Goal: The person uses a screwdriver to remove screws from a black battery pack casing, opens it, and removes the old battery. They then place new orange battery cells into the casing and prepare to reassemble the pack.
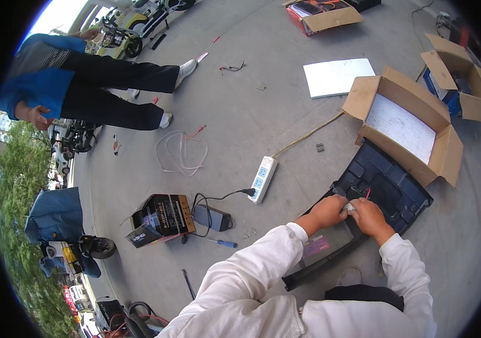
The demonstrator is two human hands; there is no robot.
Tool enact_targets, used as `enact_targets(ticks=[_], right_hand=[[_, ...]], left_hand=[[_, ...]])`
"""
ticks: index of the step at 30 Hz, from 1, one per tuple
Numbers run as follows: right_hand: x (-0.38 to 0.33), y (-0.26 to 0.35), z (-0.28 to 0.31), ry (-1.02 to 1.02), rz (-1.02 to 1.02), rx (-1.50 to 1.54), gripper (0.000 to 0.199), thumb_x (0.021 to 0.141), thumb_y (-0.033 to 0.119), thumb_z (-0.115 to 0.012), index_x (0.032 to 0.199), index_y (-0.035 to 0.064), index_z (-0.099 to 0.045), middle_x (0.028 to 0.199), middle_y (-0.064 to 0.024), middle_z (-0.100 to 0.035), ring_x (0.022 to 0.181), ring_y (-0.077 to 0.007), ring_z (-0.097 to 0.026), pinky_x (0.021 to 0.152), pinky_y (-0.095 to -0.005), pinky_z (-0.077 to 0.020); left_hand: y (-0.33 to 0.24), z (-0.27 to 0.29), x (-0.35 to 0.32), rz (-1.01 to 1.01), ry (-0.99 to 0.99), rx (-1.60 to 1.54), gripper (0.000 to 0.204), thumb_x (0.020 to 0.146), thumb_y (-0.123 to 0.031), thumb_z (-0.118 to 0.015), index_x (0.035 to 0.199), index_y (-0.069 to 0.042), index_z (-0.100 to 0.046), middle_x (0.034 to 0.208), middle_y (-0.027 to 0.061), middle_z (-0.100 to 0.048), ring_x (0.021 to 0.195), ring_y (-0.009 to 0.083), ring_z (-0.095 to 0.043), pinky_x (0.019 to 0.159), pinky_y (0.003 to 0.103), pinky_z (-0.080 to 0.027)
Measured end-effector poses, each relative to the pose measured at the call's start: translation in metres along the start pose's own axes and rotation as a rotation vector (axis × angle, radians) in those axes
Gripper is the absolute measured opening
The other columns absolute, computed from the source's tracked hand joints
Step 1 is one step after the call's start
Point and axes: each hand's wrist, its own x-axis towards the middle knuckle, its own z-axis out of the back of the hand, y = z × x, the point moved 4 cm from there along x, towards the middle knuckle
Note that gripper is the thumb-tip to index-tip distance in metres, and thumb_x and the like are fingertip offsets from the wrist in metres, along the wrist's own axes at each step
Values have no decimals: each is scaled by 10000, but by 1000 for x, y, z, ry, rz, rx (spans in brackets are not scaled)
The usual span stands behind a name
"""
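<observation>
Head view: left hand (pixel 330 210) and right hand (pixel 370 217) meet, both pinching a small pale piece (pixel 350 207); its details too small to tell. Open black case (pixel 380 164) under and beyond right hand, red wire (pixel 368 193) just past its fingers. Purple-labelled grey block (pixel 335 239) bodyward of left hand. White power strip (pixel 262 186) off to left hand's left.
</observation>
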Motion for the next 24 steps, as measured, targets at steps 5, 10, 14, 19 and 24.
enact_targets(ticks=[5,10,14,19,24], right_hand=[[0,-22,6,-70,102,128,198,911,188,-683,1045,43,-685,992,-186,-679,967,-422,-642,826,-490,-513],[5,-28,5,1,141,189,227,900,159,-693,1068,7,-681,987,-193,-696,954,-411,-653,833,-458,-515],[6,-29,8,19,140,249,239,912,195,-697,1057,5,-701,1000,-198,-708,953,-411,-663,834,-453,-520],[5,-40,24,26,30,361,276,906,209,-725,1079,-6,-721,1005,-212,-723,933,-362,-697,826,-404,-530],[-14,-75,37,-27,-170,324,295,942,171,-707,1146,-41,-681,1076,-147,-735,938,-184,-669,884,-313,-512]], left_hand=[[-6,0,9,-29,-25,14,218,856,-202,-640,960,-11,-660,926,233,-665,910,423,-648,808,493,-525],[-8,-1,3,-51,-178,-80,186,851,-166,-665,930,2,-676,857,205,-669,832,407,-643,755,474,-519],[-12,2,6,26,-82,-40,233,858,-189,-673,1004,-11,-711,954,202,-698,938,397,-666,824,466,-541],[-4,13,-4,90,-69,-116,255,869,-159,-685,1068,-2,-709,946,199,-695,890,373,-665,800,430,-532],[15,20,-25,93,-86,-318,292,922,-165,-683,1168,-9,-690,909,165,-689,808,271,-662,754,356,-518]])
